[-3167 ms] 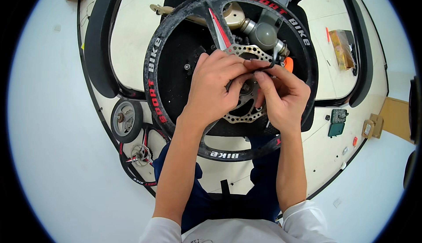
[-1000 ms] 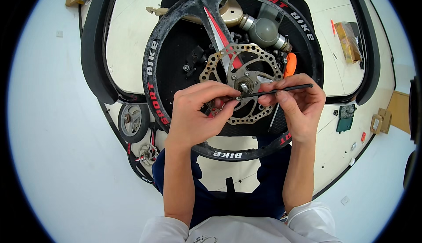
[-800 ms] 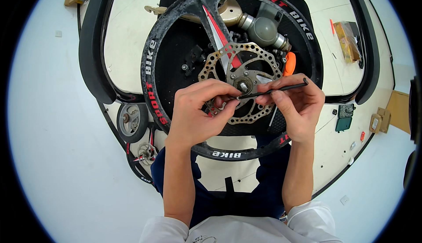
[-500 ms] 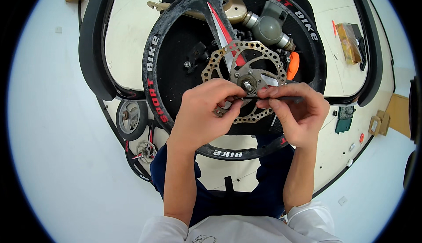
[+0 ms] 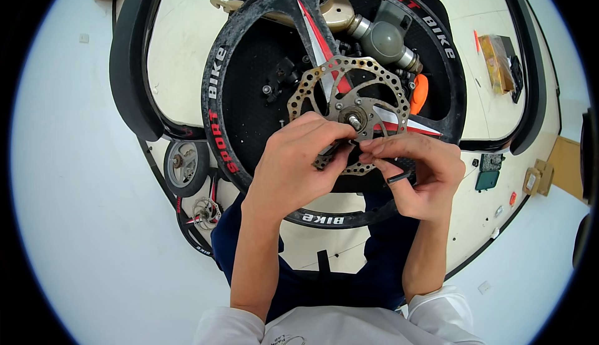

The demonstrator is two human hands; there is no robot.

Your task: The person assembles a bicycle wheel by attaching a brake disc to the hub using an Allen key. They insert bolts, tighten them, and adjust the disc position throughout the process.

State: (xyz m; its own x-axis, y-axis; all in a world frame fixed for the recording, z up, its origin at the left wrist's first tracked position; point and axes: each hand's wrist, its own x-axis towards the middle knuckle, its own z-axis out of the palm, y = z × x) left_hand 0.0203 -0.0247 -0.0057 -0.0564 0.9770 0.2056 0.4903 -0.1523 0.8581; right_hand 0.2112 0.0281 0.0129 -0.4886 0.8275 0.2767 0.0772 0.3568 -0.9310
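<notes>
A black spoked bike wheel (image 5: 213,114) lies over a black seat, with a drilled metal brake disc (image 5: 304,89) on its hub. The threaded axle end (image 5: 354,122) points up from the disc's middle. Just below it, my left hand (image 5: 296,161) is closed in a pinch. Whatever sits between its fingertips is small, dark and mostly covered. Facing it, fingertips nearly touching, my right hand (image 5: 424,167) is closed on a slim black hex key (image 5: 399,177), whose end shows across the thumb. The fingers hide the rest of the key.
Beneath the wheel lie a beige-and-grey jointed arm (image 5: 382,40), black brake parts (image 5: 279,80) and an orange-handled tool (image 5: 418,94). Black armrests (image 5: 132,64) flank the seat. A small wheel (image 5: 186,167) is on the floor at left; a green box (image 5: 487,179) and cartons (image 5: 540,175) are at right.
My right hand has tilted, and the hex key has swung from nearly level to lying down across the thumb. The wheel and disc have shifted slightly; a lower-right red-and-white spoke now shows.
</notes>
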